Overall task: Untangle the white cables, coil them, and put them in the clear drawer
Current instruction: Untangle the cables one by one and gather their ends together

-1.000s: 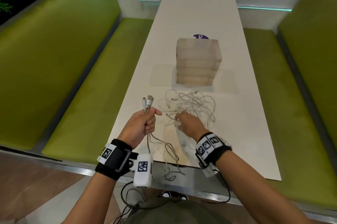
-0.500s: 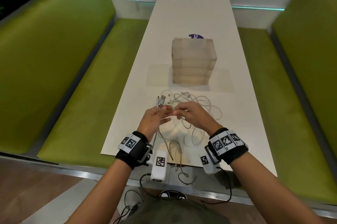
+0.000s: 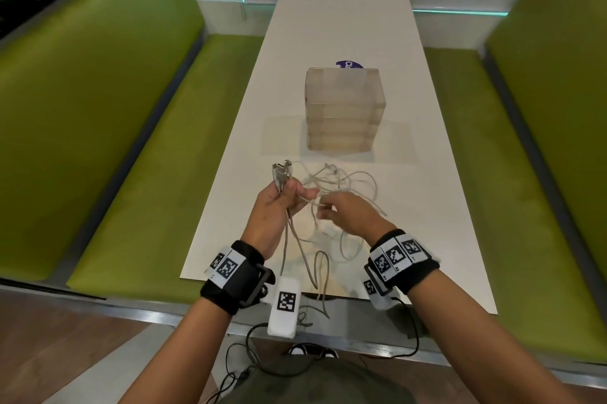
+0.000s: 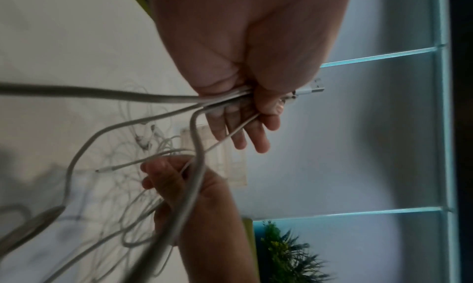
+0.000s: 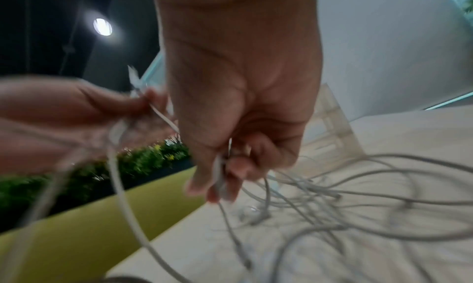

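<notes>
A tangle of white cables [image 3: 341,187] lies on the white table [image 3: 427,206] in front of the clear drawer unit [image 3: 343,108]. My left hand [image 3: 279,203] grips a bunch of cable ends, with the plugs [image 3: 281,170] sticking up above the fist; the left wrist view shows the cables [image 4: 158,99] running through the closed fingers [image 4: 240,125]. My right hand [image 3: 345,213] sits just right of it and pinches a white cable end [image 5: 220,176] from the tangle. Loops hang over the near table edge [image 3: 320,272].
Green bench seats [image 3: 147,173] flank the table on both sides, the right one [image 3: 525,206] close to the table edge. A purple sticker [image 3: 348,64] shows behind the drawer unit. The far half of the table holds nothing but that.
My left hand moved right and up towards the tangle with its bunch of cable ends. My right hand lifted off the pile and now pinches a cable beside the left.
</notes>
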`<state>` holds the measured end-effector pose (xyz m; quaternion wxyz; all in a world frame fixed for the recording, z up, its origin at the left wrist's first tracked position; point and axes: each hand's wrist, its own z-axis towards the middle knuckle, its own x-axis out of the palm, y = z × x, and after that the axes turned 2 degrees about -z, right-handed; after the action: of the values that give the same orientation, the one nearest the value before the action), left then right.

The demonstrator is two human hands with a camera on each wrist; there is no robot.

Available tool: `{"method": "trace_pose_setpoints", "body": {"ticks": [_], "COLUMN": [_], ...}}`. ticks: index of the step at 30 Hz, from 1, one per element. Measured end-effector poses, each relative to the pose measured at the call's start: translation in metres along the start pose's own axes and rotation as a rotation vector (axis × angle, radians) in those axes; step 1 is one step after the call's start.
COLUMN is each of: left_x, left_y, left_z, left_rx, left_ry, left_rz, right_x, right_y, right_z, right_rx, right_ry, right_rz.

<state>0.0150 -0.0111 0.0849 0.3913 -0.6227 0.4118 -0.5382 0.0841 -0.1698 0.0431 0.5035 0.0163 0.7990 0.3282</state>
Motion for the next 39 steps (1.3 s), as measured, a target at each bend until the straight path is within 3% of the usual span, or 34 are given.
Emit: {"method": "trace_pose_setpoints", "body": {"ticks": [4,9,13,16,20,21,22,25,26,31,34,39], "left_x": [0.001,-0.004,-0.008,-0.008,-0.004,-0.003,-0.002,0.002,0.004,0.008,0.007,0.003], "left_y": [-0.024,-0.027,-0.025,-0.025,-0.025,-0.025,-0.024,-0.023,-0.022,-0.019,-0.017,-0.008], "left_z": [-0.008,-0.003,0.001,0.004,0.005,0.006,0.006,0.007,0.007,0.008,0.009,0.004], "left_rx": [0.039,0.03,0.017,0.016,0.017,0.015,0.012,0.007,0.006,-0.002,-0.023,-0.087], "left_ry": [-0.008,-0.083,-0.116,-0.138,-0.137,-0.132,-0.128,-0.11,-0.101,-0.063,-0.064,-0.05], "left_rz": [-0.071,-0.141,-0.178,-0.236,-0.262,-0.262,-0.26,-0.256,-0.255,-0.249,-0.241,-0.147], "right_x": [-0.01,-0.015,-0.023,-0.029,-0.018,-0.011,-0.003,0.026,0.032,0.049,0.053,0.057], "right_y": [-0.027,-0.03,-0.028,-0.027,-0.001,0.008,0.015,0.02,0.018,0.019,0.022,0.034], "right_z": [-0.002,-0.01,-0.019,-0.027,-0.061,-0.07,-0.078,-0.077,-0.073,-0.053,-0.05,-0.059], "right_rx": [0.119,0.043,0.072,0.065,-0.013,-0.028,-0.044,-0.032,-0.016,0.059,-0.005,-0.086], "right_ry": [-0.108,-0.135,-0.205,-0.254,-0.627,-0.637,-0.553,-0.029,0.072,0.16,0.229,0.462], "right_rz": [-0.002,0.153,0.275,0.249,0.055,0.058,0.094,0.146,0.128,0.284,0.289,0.241]}}
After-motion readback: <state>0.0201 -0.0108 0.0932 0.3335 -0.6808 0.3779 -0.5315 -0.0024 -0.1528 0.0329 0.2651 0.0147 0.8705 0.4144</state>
